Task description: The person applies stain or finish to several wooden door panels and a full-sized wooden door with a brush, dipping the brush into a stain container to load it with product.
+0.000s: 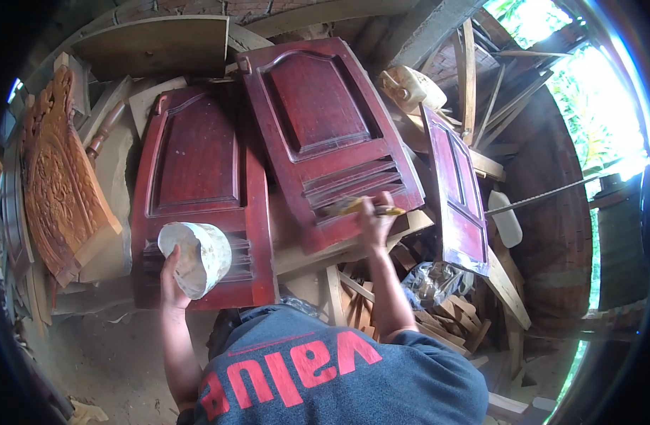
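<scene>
My left hand (172, 282) is closed on the rim of a whitish, stained tub (195, 259), tilted above the lower part of the left red-brown panel door (201, 159). My right hand (376, 219) is closed round a brush (352, 207) with a yellowish handle. The brush lies over the slatted lower part of the middle red-brown door (316, 106); its tip is blurred. What the tub contains cannot be made out.
A narrow red-brown door (458, 191) leans at the right. Behind it are a dirty jerrycan (412, 88) and wooden sticks. A carved wooden panel (66, 177) stands at the left. Wood offcuts (452, 319) and a plastic bag (434, 283) lie below right.
</scene>
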Tool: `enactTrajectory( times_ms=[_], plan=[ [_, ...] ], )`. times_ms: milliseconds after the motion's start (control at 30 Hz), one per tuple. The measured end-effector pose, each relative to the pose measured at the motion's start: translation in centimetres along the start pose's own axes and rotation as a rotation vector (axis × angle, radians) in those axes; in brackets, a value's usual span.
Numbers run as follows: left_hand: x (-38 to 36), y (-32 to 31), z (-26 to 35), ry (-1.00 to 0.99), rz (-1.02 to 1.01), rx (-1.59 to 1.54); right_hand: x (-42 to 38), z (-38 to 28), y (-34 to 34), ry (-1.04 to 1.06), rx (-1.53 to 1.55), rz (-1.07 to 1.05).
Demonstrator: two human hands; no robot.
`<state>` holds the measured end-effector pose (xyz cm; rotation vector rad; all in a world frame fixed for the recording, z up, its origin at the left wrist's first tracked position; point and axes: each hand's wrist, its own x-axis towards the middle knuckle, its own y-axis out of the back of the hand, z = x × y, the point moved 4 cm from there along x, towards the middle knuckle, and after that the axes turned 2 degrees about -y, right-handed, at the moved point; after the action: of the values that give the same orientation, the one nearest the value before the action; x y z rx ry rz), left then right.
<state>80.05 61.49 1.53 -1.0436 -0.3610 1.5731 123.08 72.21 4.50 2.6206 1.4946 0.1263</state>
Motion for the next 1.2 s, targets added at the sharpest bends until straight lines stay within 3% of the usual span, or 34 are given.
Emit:
enactTrajectory(
  times_ms=[33,100,167,233,267,300,333,400,433,467,533,567,700,767,833,900,967,1033,1133,1200],
  plan=[
    [0.0,-0.2,0.2,-0.009,0.002,-0.002,2.0,-0.2,1.8,0.058,-0.056,0.014],
    [-0.2,-0.9,0.1,0.033,-0.039,-0.045,6.2,-1.1,5.8,0.732,-0.625,0.193],
    [-0.3,-0.7,0.1,0.019,-0.021,-0.061,6.8,-5.4,6.1,0.93,-0.9,0.319],
    [-0.4,-0.8,0.0,0.021,-0.016,-0.073,7.9,-5.8,6.0,0.778,-0.684,0.235],
    [-0.4,-0.6,0.0,0.028,-0.022,-0.08,6.4,-7.8,3.6,0.725,-0.654,0.094],
    [-0.4,-0.6,0.1,0.031,-0.02,-0.079,4.8,-9.3,0.9,0.853,-0.59,-0.022],
    [-0.3,-0.7,0.2,0.042,-0.027,-0.08,5.0,-7.7,-0.9,0.743,-0.539,-0.257],
    [-0.3,-0.8,0.2,0.057,-0.031,-0.08,2.7,-8.2,-5.7,0.778,-0.548,-0.498],
    [-0.3,-0.9,0.3,0.057,-0.037,-0.072,2.1,-7.1,-7.4,0.64,-0.642,-0.635],
    [-0.3,-0.9,0.3,0.057,-0.042,-0.063,1.6,-5.7,-9.0,0.751,-0.66,-0.793],
    [-0.3,-0.7,0.3,0.06,-0.036,-0.075,-0.6,-4.4,-8.9,0.808,-0.659,-0.937],
    [-0.2,-0.5,0.2,0.062,-0.028,-0.091,-2.6,-5.1,-8.2,0.73,-0.739,-1.02],
    [-0.4,0.0,0.1,0.03,0.015,-0.119,-7.4,-4.2,-1.9,0.803,-0.876,-1.319],
    [-0.5,-0.1,0.0,0.056,0.003,-0.134,-8.2,-7.9,-1.5,0.608,-0.919,-1.332],
    [-0.5,0.2,0.0,0.044,0.005,-0.139,-5.7,-9.3,-2.4,0.48,-0.762,-1.299],
    [-0.5,0.2,0.0,0.031,0.008,-0.143,-2.9,-10.4,-5.0,0.629,-0.772,-1.051],
    [-0.6,-0.1,0.2,0.022,-0.025,-0.129,-0.7,-11.0,-8.2,0.613,-0.655,-0.766],
    [-0.5,-0.2,0.1,0.032,-0.021,-0.133,1.4,-7.3,-11.3,0.308,-0.27,-0.596],
    [-0.5,-0.4,0.1,0.036,-0.015,-0.116,1.1,-5.3,-11.7,0.334,-0.234,-0.546],
    [-0.5,-0.3,0.1,0.012,-0.016,-0.116,-0.7,-5.7,-8.2,0.245,-0.424,-0.588]
  ],
)
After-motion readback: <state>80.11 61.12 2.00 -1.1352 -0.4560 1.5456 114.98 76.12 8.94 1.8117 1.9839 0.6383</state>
